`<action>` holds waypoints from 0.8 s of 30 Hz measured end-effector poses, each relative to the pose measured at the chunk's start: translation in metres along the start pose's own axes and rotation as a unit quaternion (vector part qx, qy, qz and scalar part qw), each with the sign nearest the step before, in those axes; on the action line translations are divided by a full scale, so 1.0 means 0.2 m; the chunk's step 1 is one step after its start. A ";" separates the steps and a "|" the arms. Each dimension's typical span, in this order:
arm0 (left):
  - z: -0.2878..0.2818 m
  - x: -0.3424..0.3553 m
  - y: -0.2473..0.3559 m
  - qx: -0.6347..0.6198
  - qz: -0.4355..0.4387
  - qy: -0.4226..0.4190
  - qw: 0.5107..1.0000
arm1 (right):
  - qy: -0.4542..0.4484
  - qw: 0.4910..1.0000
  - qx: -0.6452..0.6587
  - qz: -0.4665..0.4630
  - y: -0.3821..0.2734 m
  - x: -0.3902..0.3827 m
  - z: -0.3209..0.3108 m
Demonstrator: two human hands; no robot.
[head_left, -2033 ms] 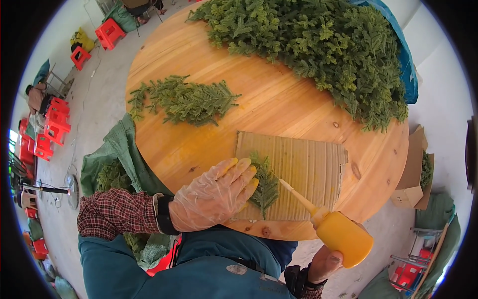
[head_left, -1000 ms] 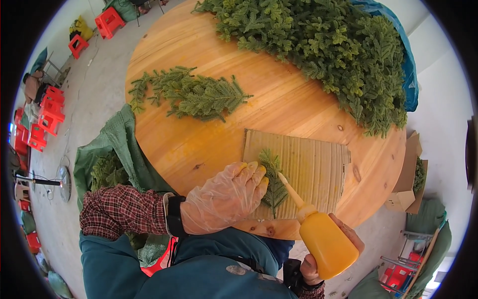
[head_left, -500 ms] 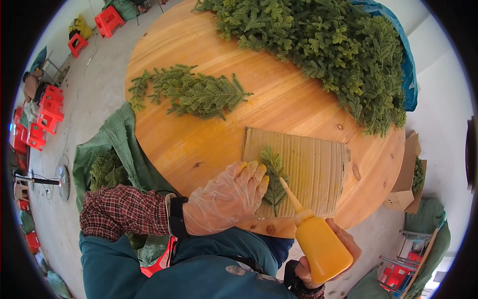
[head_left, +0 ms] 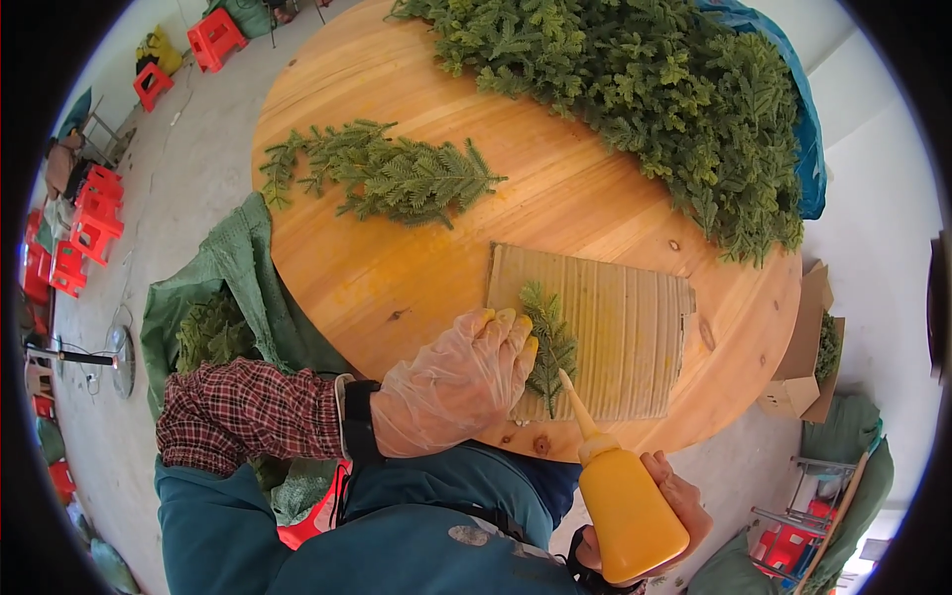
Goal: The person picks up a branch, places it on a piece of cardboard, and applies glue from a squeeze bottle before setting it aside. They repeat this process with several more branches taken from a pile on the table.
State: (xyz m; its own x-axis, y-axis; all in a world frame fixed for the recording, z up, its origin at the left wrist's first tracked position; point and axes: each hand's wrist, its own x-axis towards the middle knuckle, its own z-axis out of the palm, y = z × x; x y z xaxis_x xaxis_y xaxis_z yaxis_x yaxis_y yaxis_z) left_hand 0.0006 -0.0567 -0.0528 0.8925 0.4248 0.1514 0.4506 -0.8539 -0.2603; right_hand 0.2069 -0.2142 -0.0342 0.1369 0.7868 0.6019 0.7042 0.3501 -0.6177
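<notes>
On a corrugated cardboard sheet (head_left: 630,327) at the table's near edge lies a small green fir sprig (head_left: 557,362). My left hand (head_left: 446,392), in a clear plastic glove with yellow-stained fingertips, is closed over the sprig's left side and keeps it against the cardboard. Its thumb and the sprig's covered edge are hidden. My right hand (head_left: 684,501) is wrapped round a squeeze bottle (head_left: 630,516) of yellow-orange liquid. The bottle is tilted, its long thin nozzle pointing up and left, with the tip at the sprig's lower right edge.
More fir sprigs (head_left: 407,174) lie on the round wooden table (head_left: 397,288), left of the middle. A big heap of fir branches (head_left: 635,89) on blue plastic covers the far right. A green woven sack (head_left: 233,268) hangs by the left edge; a cardboard box (head_left: 793,372) stands right.
The squeeze bottle has shifted slightly left, and its nozzle tip has moved down along the sprig's right side. My left hand has stayed on the sprig, moving slightly up in view.
</notes>
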 end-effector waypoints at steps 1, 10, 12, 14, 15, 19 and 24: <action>0.00 0.00 0.00 0.004 0.002 -0.001 1.000 | 0.000 1.000 -0.001 0.000 0.00 -0.01 0.00; 0.00 -0.01 0.01 0.003 0.000 0.006 1.000 | 0.008 0.999 0.036 0.017 -0.08 -0.06 -0.03; 0.00 -0.01 0.01 0.004 -0.001 0.011 1.000 | 0.007 0.998 0.055 0.016 -0.07 -0.09 -0.05; 0.01 -0.01 0.01 0.006 -0.005 0.019 1.000 | 0.020 0.998 0.054 0.028 -0.09 -0.11 -0.05; 0.01 -0.01 0.01 0.007 -0.004 0.020 1.000 | 0.030 0.997 0.054 0.040 -0.10 -0.12 -0.05; -0.01 0.00 0.00 0.021 -0.006 -0.005 1.000 | 0.039 0.997 0.042 0.048 -0.09 -0.17 -0.08; -0.13 0.01 -0.11 -0.094 -0.046 0.002 0.994 | -0.014 0.988 -0.155 0.022 -0.11 -0.15 -0.29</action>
State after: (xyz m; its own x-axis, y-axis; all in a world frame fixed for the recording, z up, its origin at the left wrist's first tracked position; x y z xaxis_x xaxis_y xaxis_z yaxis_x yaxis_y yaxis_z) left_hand -0.0079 -0.0454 -0.0222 0.8475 0.5025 0.1710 0.5183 -0.8530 -0.0618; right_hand 0.2279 -0.2748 -0.0096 0.1560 0.8132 0.5607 0.8783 0.1455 -0.4554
